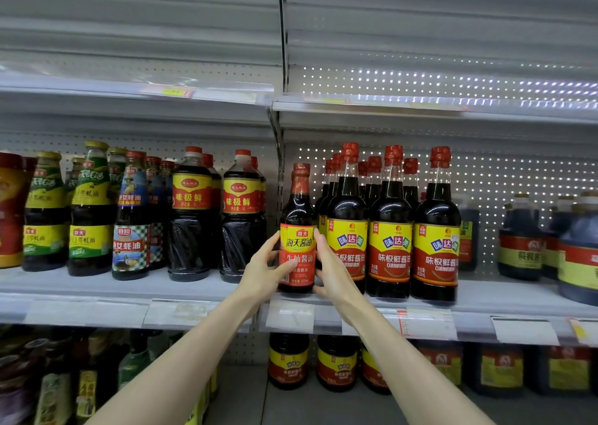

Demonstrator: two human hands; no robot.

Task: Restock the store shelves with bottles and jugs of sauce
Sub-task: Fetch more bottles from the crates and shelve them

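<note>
Partly behind left hand [262, 272] and right hand [333, 269], fingers [273, 241] around its label: soy bottle [299, 211], upright on shelf [479, 292].

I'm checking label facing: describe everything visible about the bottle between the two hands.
The bottle is dark, glossy glass or plastic, with a red cap, red neck wrap and a yellow-and-red label facing out. It stands upright at the front edge of the middle shelf, the left hand and right hand gripping its sides.

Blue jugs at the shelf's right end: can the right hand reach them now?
Probably not yet: the right hand grips the red-label bottle. Once freed, yes; nothing stands before the blue jugs.
</note>
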